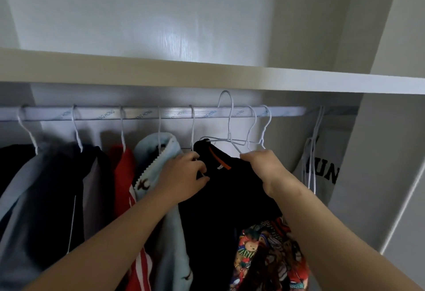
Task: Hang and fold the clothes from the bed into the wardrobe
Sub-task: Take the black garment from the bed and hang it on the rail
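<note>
With the left hand (186, 175) pinching the collar of the black top (230, 187) and the right hand (264, 165) with fingers curled on the wire hanger (229, 132), whose hook is raised over the rail (138, 114) at 12 o'clock, lower it straight, clear of the empty hangers (261, 139) at 1 o'clock.

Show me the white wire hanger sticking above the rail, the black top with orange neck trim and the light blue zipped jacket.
white wire hanger (229, 129): head view, neck below hook.
black top with orange neck trim (220, 187): head view, chest fabric.
light blue zipped jacket (149, 155): head view, collar.

Red jacket (123, 175), blue fleece (150, 152), possibly white vest (331, 150)
</note>
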Available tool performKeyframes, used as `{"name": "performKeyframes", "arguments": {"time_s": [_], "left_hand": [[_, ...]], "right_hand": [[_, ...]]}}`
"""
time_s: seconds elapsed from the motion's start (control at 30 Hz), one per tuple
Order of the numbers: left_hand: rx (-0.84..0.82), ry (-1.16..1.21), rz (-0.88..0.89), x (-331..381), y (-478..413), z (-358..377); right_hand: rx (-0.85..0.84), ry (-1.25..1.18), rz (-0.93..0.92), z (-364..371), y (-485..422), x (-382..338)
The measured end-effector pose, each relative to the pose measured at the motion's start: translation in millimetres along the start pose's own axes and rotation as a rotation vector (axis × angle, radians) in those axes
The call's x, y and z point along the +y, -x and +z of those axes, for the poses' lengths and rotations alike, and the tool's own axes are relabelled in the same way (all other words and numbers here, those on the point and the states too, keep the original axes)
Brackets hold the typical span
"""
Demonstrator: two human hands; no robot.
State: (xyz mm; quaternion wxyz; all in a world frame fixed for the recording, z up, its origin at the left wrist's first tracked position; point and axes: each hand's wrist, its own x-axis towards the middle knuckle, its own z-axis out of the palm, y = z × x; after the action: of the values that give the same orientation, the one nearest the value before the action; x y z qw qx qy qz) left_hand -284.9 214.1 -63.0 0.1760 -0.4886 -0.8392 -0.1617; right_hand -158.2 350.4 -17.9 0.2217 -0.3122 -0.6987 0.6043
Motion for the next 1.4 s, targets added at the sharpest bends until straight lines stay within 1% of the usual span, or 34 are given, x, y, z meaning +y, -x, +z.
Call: {"name": "performKeyframes", "arguments": {"time_s": [0.13, 0.37, 0.47, 0.57, 0.63, 0.7, 0.8, 0.87, 1.0, 1.2, 1.27, 1.4], "left_hand": [[-0.004, 0.029, 0.022, -5.4, 4.8, 4.1], [0.042, 0.054, 0.010, -9.8, 7.1, 17.5], [0.069, 0.086, 0.000, -7.3, 8.0, 22.0], [0.052, 0.151, -0.013, -6.7, 11.6, 21.0], [0.061, 0.201, -0.059, -9.9, 13.5, 17.1], [0.067, 0.204, -0.127, -14.9, 16.2, 13.6], [0.078, 0.138, -0.220, -15.4, 20.1, 13.2], [0.084, 0.181, -0.269, -4.7, 22.8, 17.8], [0.040, 0.269, -0.332, 19.9, 25.9, 31.5], [0.058, 0.391, -0.407, 26.5, 31.7, 35.3], [0.101, 0.463, -0.442, 31.9, 36.4, 37.3], [0.302, 0.531, -0.505, 54.3, 46.2, 42.4]], "right_hand": [[0.027, -0.008, -0.033, 20.0, -23.1, -0.1], [0.069, 0.221, -0.002, 39.3, -45.7, 20.5], [0.097, 0.265, -0.019, 37.1, -50.5, 22.3], [0.139, 0.458, -0.112, 29.2, -50.4, 25.6], [0.154, 0.587, -0.173, 24.1, -50.5, 29.6], [0.171, 0.645, -0.196, 21.7, -50.9, 34.4], [0.198, 0.587, -0.206, 28.0, -51.1, 40.5], [0.211, 0.515, -0.218, 39.5, -47.7, 43.3], [0.224, 0.411, -0.259, 59.3, -34.5, 57.4], [0.186, 0.311, -0.286, 50.6, -13.8, 80.6], [0.184, 0.288, -0.284, 46.4, -6.6, 87.1], [0.184, 0.170, -0.232, 37.6, 11.2, 103.6]]}}
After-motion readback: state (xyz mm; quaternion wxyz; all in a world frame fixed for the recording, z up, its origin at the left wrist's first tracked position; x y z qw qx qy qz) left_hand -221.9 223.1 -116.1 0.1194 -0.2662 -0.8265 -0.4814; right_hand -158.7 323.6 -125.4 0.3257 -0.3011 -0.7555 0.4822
